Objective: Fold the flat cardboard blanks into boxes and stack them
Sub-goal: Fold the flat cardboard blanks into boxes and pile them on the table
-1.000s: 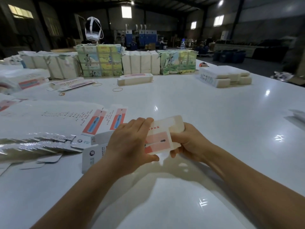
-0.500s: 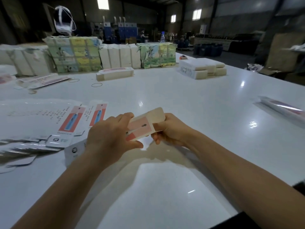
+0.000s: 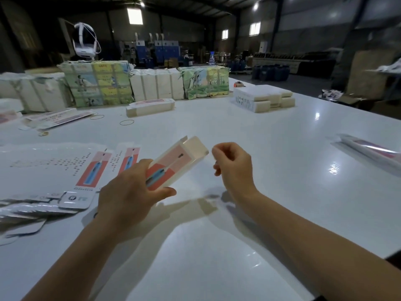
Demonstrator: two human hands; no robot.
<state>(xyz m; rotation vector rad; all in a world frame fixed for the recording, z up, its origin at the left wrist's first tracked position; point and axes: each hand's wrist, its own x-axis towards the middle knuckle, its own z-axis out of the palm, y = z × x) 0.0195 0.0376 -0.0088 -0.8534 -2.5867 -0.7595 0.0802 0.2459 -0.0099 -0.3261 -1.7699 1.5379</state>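
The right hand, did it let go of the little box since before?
Yes. The right hand was gripping the box at its end; now it is off, curled and apart to the right, while the left hand holds the box above the white table.

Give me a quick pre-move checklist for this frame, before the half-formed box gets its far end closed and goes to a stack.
1. Box held securely: ok. The left hand grips the near end of the box, thumb underneath.
2. Box opened into a tube: ok. Its side wall and top face both show.
3. Far end closed: not ok. A small flap stands up at the far end.
4. Right hand free to tuck: ok. The right hand is off the box, fingers curled, holding nothing visible.
5. Near end closed: cannot tell, hidden by the left hand.
6. Stack to place on: ok. A stack of white boxes stands at the table's far right.
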